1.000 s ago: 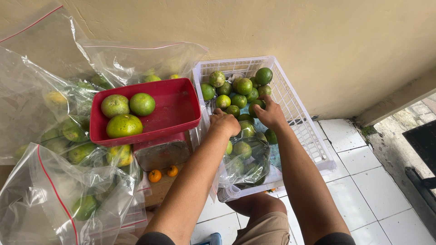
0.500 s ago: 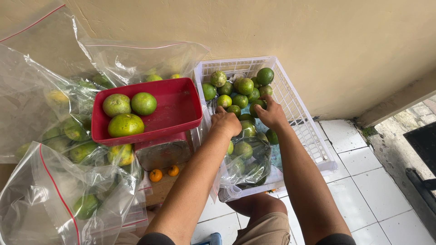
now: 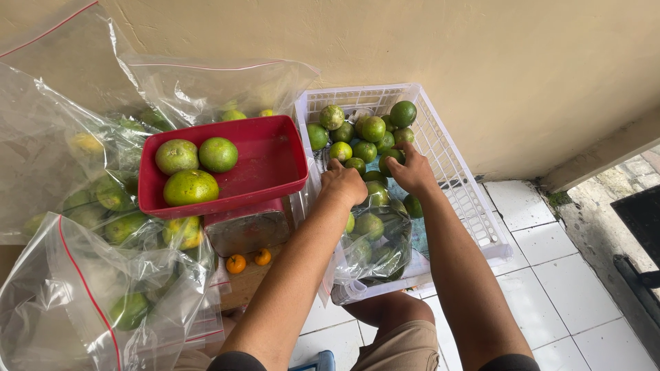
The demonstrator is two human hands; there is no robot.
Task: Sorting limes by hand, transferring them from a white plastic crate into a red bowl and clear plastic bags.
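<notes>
A cream wall [image 3: 481, 62] closes off the far side, with white floor tiles [image 3: 550, 275] open to the right of a white slatted crate [image 3: 454, 172] that stands against it. Clear plastic bags [image 3: 82, 165] of green citrus crowd the left, their edges cut off by the frame, and the fruit inside shows only dimly through the film. A red tray [image 3: 268, 161] sits on a scale [image 3: 247, 230] just beside the crate and carries three green fruits [image 3: 190, 187]. Inside the crate, a clear bag [image 3: 375, 244] lies partly filled, its lower end hard to make out. The left hand [image 3: 344, 184] is curled shut on the bag's rim. The right hand [image 3: 412, 172] is closed over a green fruit [image 3: 390, 155] at the bag's mouth, amid loose green citrus [image 3: 364, 134]. Two small orange fruits [image 3: 247, 261] lie below the scale.
</notes>
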